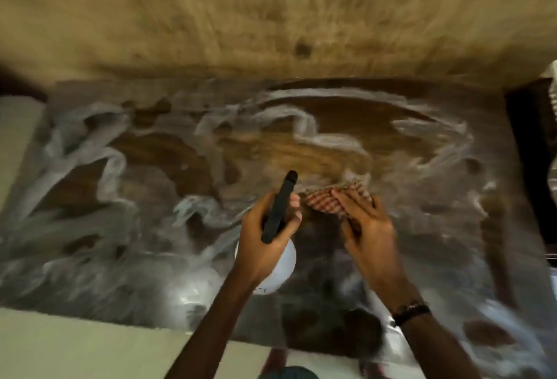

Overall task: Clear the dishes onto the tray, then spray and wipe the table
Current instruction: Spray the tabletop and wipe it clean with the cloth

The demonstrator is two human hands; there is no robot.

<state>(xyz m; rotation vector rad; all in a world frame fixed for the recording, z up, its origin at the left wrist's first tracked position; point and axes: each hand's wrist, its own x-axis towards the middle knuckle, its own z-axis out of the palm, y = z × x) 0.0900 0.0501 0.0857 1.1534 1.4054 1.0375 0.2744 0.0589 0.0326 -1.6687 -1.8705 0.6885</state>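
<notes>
dark wooden table point(168, 152) fills mid frame, smeared with white foamy streaks, blurry tan wall behind at the top. left hand point(265, 228) at lower centre grips a spray bottle point(278, 206), fingers curled round its black head, white body below the palm. just right of it, right hand point(366, 225) presses flat-fingered on a checked cloth point(331, 200) lying on the table. dark wristband point(411, 310) on that wrist.

dim warm light | heavy motion blur | glare on wet table point(187, 294) | wide-angle edge bending
</notes>
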